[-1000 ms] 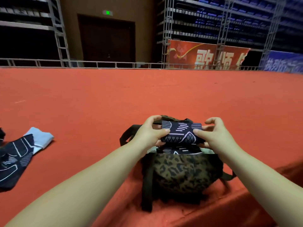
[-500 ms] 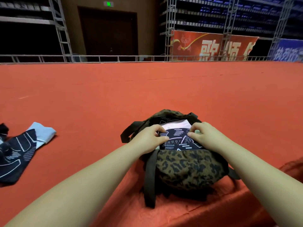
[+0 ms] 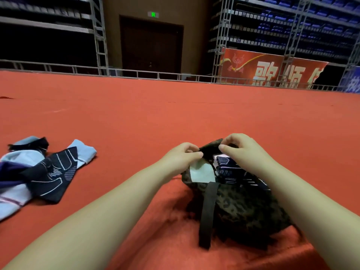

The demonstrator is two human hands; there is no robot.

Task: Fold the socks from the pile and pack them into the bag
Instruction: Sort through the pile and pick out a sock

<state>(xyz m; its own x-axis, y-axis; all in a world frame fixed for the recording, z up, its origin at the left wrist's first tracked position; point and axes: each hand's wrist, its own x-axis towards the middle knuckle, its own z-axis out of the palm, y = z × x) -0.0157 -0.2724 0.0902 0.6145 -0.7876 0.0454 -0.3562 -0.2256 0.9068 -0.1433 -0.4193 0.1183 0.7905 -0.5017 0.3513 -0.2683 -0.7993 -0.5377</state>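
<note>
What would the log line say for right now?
step: packing | left hand: pinches bag rim | right hand: pinches bag rim | folded sock: inside bag | sock pile: on red cloth, left

A red banner (image 3: 272,69) behind the railing carries large pale Chinese characters, cut off and partly hidden. A green exit sign (image 3: 153,14) glows above the door, unreadable.

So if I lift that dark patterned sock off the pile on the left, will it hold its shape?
Probably not: the dark patterned sock lies creased and draped over other socks, so it looks floppy. Likely light, thin knit. It may drag the pale blue sock it overlaps.
</note>
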